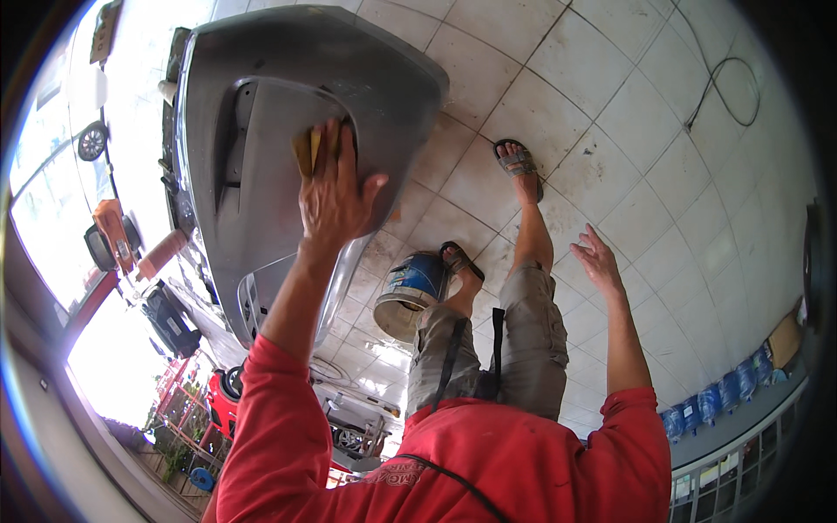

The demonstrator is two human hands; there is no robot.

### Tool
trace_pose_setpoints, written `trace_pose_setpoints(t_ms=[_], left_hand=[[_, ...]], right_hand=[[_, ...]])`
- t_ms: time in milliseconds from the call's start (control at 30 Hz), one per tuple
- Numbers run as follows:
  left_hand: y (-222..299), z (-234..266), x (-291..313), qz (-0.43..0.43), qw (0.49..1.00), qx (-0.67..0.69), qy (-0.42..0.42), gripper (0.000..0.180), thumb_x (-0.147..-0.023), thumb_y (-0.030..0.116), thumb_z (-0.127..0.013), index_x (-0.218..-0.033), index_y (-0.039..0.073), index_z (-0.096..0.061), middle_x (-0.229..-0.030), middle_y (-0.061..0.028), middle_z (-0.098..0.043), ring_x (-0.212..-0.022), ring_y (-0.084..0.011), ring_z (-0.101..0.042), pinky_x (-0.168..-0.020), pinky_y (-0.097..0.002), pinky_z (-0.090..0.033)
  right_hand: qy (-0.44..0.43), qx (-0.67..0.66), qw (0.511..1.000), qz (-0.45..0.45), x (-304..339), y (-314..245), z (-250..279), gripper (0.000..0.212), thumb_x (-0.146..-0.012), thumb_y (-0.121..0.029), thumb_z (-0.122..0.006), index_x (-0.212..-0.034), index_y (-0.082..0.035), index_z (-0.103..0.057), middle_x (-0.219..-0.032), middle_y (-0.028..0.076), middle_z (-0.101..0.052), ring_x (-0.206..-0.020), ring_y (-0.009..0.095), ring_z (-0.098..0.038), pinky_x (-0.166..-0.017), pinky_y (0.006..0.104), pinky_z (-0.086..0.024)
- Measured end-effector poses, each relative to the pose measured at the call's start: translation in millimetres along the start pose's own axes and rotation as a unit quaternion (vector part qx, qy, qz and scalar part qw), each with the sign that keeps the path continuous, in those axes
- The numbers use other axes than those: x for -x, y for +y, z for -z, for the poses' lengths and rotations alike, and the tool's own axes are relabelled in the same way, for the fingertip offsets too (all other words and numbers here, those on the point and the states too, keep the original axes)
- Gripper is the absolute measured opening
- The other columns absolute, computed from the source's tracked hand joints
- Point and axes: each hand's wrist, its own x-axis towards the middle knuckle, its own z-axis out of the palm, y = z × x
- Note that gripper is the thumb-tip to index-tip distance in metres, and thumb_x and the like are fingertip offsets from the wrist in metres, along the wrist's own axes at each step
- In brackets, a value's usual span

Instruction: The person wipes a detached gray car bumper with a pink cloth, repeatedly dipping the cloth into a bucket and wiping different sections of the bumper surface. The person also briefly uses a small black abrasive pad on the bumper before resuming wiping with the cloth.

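Note:
A large grey car body panel (pixel 279 61), perhaps a trunk lid, is on my left with its broad face upward. It has a recessed middle with slots and a dull, matte surface. My left hand (pixel 333 196) lies on that recess, fingers pressed down over a folded yellow-brown piece of sandpaper (pixel 302 155). Part of the sandpaper sticks out beside the fingers; the rest is hidden under them. Away from the panel, my right hand (pixel 597 261) hangs in the air over the tiled floor, fingers apart and holding nothing.
A blue and white bucket (pixel 414 283) stands on the floor tiles (pixel 580 65) near my left foot. A thin cable (pixel 732 91) lies looped at the far right. Several blue water bottles (pixel 709 401) line the right side. Beyond the panel is a red vehicle (pixel 222 405).

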Motion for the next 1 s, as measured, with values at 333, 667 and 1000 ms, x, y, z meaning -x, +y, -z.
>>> trace_pose_setpoints(t_ms=[333,667,1000], left_hand=[[-73,-4,-66,0.138,0.979,-0.079,0.131,0.098,-0.102,0.072,-0.046,-0.154,-0.01,-0.042,-0.161,-0.0351,-0.039,-0.153,-0.0493,-0.036,-0.12,-0.0566,-0.04],[-13,26,87,0.032,0.982,0.139,-0.127,0.078,-0.096,0.048,-0.07,-0.156,0.003,-0.047,-0.164,-0.0177,-0.046,-0.155,-0.0322,-0.039,-0.126,-0.0492,-0.034],[-70,22,12,0.069,0.997,0.032,-0.008,0.074,-0.1,0.047,-0.064,-0.16,0.008,-0.044,-0.168,-0.0125,-0.04,-0.158,-0.0291,-0.035,-0.126,-0.048,-0.035]], right_hand=[[0.004,0.041,0.999,0.002,-12,-44,7,0.092,-0.099,-0.036,-0.077,-0.165,0.005,-0.027,-0.156,0.03,-0.051,-0.133,0.034,-0.064,-0.102,0.0358,-0.056],[-0.078,0.101,0.984,0.127,-48,-157,-39,0.087,-0.099,-0.033,-0.077,-0.163,0.004,-0.031,-0.148,0.029,-0.06,-0.125,0.034,-0.069,-0.101,0.0377,-0.058],[-0.057,0.214,0.97,0.103,-56,-161,15,0.078,-0.101,-0.031,-0.074,-0.161,0.003,-0.037,-0.148,0.028,-0.06,-0.125,0.035,-0.07,-0.1,0.0371,-0.058]])
